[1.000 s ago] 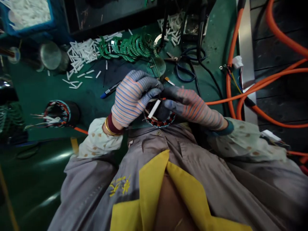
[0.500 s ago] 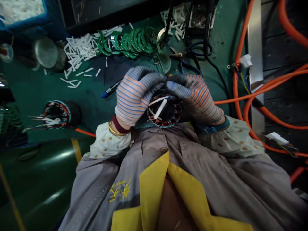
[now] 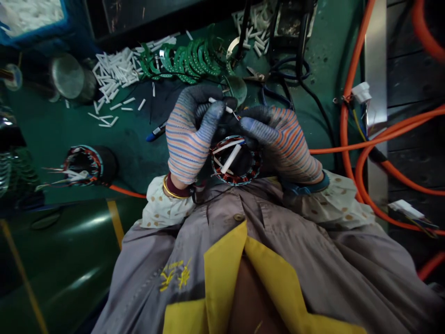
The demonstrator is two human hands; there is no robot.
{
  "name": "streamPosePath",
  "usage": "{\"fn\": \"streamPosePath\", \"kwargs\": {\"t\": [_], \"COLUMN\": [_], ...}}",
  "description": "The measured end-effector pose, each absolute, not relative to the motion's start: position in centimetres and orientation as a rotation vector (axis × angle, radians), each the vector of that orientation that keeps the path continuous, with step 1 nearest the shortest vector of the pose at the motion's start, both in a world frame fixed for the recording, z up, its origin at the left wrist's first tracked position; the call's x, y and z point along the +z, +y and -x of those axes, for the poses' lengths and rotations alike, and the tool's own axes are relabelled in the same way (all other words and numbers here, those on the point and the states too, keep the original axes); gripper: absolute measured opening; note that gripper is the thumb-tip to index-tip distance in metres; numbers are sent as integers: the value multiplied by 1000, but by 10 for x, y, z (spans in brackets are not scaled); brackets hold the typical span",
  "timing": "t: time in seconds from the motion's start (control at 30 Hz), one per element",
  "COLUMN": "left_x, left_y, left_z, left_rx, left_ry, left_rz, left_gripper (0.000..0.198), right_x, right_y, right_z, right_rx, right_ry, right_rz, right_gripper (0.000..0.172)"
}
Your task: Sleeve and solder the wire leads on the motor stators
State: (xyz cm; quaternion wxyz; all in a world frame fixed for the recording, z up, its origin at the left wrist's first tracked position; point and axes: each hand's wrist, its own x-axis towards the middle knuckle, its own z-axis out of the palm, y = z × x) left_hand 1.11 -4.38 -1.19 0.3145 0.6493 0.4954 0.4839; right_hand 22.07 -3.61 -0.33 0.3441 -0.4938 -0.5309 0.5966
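My left hand (image 3: 189, 137), in a striped knit glove with a grey coated palm, pinches a short white insulating sleeve (image 3: 219, 103) at its fingertips, with a thin wire running out of the sleeve. My right hand (image 3: 278, 144), gloved alike, curls over the upper rim of a wound motor stator (image 3: 243, 174) resting against my lap. Its fingers sit close to the wire's end. Red and copper-coloured windings show around the stator ring. Several white sleeves stick out of its bore, including a longer one (image 3: 230, 158). My hands hide the stator's upper part.
Loose white sleeves (image 3: 114, 74) and green coil strips (image 3: 182, 60) lie on the green bench (image 3: 139, 160), with a second stator (image 3: 85, 165), a metal cylinder (image 3: 67, 76), scissors (image 3: 255, 74) and a marker (image 3: 156, 133) nearby. Orange cables (image 3: 351, 116) run along the right.
My left hand has shifted up and away from the right, and a short white sleeve now shows at its fingertips. The right hand remains on the stator, and the view has moved slightly.
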Motion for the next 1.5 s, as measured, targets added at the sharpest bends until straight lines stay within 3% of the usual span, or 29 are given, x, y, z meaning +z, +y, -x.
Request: {"fn": "streamPosePath", "kwargs": {"t": [0.17, 0.4, 0.73, 0.97, 1.07, 1.3, 1.4, 1.5], "left_x": [-13, -10, -16, -31, -36, -28, -25, -20], "left_y": [-39, -33, -30, -17, -18, -1, 1, -21], "left_z": [-8, -2, -1, -6, -10, 4, 6, -2], "left_rx": [1109, 1088, 1078, 1274, 1318, 1115, 954, 821], "left_ry": [1368, 1371, 1324, 1212, 1236, 1184, 1157, 1121], "left_rz": [-1794, -1792, -1884, -1728, -1640, -1820, -1882, -1975], "left_gripper": [49, 62, 56, 61, 72, 75, 73, 63], "right_x": [-7, -20, -21, -39, -41, -36, -43, -52], "right_y": [-36, -36, -40, -39, -38, -34, -39, -67], "right_z": [-222, -221, -219, -222, -222, -217, -232, -262], "right_rx": [1535, 1575, 1608, 1538, 1544, 1554, 1411, 1028], "right_ry": [-1437, -1365, -1381, -1334, -1343, -1445, -1587, -1863], "right_rz": [1276, 1206, 1219, 1023, 1020, 1083, 1136, 1270], "right_gripper": [63, 59, 56, 61, 61, 68, 56, 37]}}
